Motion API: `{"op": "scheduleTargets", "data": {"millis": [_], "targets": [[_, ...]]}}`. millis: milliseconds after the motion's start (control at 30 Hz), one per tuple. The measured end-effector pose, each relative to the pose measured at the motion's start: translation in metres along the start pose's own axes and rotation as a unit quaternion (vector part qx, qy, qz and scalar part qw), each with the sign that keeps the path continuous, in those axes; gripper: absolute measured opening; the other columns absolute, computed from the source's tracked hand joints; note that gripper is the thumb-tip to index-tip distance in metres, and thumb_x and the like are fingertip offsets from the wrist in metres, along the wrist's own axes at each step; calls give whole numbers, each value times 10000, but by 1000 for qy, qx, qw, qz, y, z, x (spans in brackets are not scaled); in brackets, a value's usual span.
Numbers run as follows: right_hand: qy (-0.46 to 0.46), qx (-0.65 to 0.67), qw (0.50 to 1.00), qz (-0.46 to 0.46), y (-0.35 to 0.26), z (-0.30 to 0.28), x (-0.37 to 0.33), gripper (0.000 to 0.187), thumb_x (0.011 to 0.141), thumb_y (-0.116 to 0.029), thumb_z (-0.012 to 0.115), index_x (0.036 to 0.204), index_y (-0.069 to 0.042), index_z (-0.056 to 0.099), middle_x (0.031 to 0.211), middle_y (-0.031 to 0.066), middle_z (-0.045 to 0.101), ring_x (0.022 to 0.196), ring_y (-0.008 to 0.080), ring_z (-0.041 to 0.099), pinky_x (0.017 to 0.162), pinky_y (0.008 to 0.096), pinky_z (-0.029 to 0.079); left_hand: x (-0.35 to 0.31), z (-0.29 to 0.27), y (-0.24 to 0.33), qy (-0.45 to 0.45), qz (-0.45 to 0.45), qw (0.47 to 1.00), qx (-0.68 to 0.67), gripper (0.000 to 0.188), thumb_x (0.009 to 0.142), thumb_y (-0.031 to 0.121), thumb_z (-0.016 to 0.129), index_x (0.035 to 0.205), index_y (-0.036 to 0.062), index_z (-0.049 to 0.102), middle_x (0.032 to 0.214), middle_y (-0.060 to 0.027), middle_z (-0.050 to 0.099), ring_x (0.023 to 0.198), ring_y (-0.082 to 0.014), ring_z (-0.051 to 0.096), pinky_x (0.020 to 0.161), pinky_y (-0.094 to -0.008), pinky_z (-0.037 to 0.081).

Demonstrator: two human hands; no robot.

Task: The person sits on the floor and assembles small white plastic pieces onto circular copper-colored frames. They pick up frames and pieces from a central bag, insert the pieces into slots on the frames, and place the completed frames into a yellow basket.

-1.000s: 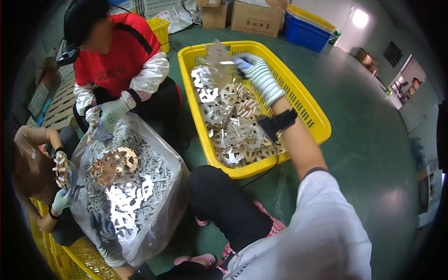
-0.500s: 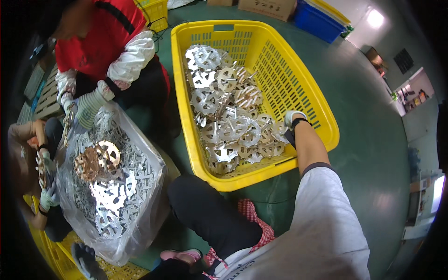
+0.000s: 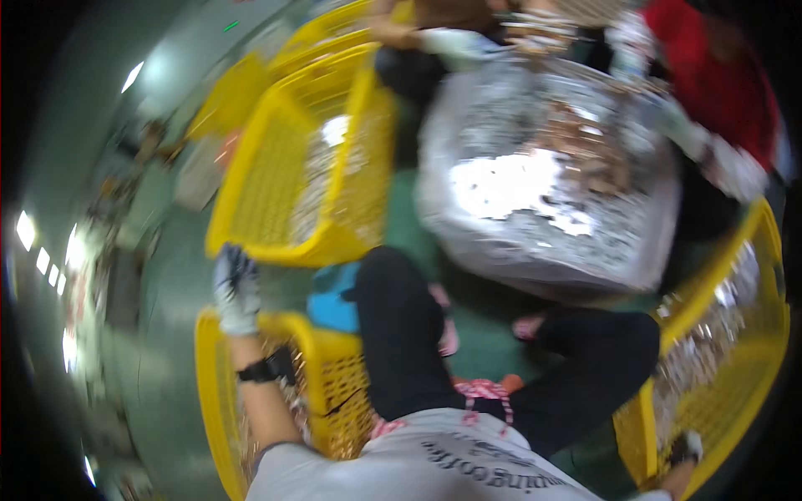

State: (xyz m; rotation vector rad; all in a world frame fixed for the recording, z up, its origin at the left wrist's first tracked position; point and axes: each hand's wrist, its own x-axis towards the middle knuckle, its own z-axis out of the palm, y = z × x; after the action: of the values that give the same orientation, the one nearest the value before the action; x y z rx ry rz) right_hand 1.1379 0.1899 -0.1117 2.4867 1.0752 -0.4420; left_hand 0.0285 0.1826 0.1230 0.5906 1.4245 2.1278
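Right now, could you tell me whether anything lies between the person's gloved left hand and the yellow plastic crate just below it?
Nothing visible does: the gloved left hand hangs over the yellow plastic crate rim, with only blurred air between them.

View swung left; left hand (image 3: 236, 288) now raised over another yellow basket (image 3: 213, 392).

Heavy motion blur, fisheye-bent dark rim, glare off the plastic bag (image 3: 543, 175).
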Motion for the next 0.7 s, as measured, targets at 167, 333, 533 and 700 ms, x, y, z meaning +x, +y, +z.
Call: {"op": "scheduleTargets", "data": {"millis": [167,333,533,700], "targets": [[90,72,991,-63,-75,-88,5,312,869,-267,543,991,-45,726,1009,154,694,897,252,668,775,397,517,-63,-186,9,263,66,960,-70,233,892,241,684,1065,87,658,984,-32,682,889,-170,627,821,-351,526],[152,127,972,-130,-127,-156,-22,309,878,-268,552,990,-36,722,987,137,692,878,234,658,764,380,512,-125,-342,-52,464,30,874,-138,100,868,187,668,902,97,642,816,-21,648,757,-198,610,753,-339,541],[216,186,941,-183,-163,-232,-87,306,890,-270,563,989,-25,717,960,117,689,855,212,646,752,359,507,-155,-346,-147,600,-228,762,-85,131,856,221,657,813,125,579,765,-35,548,720,-206,535,677,-328,498],[242,202,919,-238,-197,-281,-138,305,899,-271,571,989,-16,713,938,101,686,836,194,636,741,341,502,-215,-417,-227,605,-286,741,-60,207,863,333,632,887,135,576,847,-30,564,765,-198,531,710,-354,467]]}}
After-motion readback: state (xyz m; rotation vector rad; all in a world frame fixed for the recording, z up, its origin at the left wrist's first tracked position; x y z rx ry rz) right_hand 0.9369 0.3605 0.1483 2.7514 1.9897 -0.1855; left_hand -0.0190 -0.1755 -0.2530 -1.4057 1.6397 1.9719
